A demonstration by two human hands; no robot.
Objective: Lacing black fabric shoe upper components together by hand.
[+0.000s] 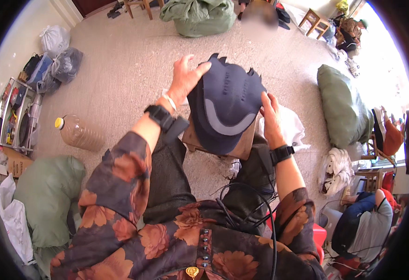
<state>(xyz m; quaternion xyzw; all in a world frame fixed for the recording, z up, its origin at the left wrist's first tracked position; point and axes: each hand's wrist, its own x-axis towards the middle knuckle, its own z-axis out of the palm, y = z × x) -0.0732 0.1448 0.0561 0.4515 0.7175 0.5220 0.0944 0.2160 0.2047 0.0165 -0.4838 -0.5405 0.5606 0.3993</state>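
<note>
A stack of dark navy shoe-upper pieces (227,91) with notched far edges and a grey curved band rests on a small wooden stool (243,148) between my knees. My left hand (186,80) is at the stack's left side, its fingers spread and its thumb against the far left edge. On the right side, my right hand (272,119) has its fingers closed against the edge of the top piece. How far those fingertips reach under the piece is hidden.
Black cables (249,198) lie over my right thigh. A large yellow-capped plastic jug (81,132) stands on the left. Stuffed green sacks (344,105) lie around the floor. White plastic (286,126) sits beside the stool, and another person (365,226) is at lower right.
</note>
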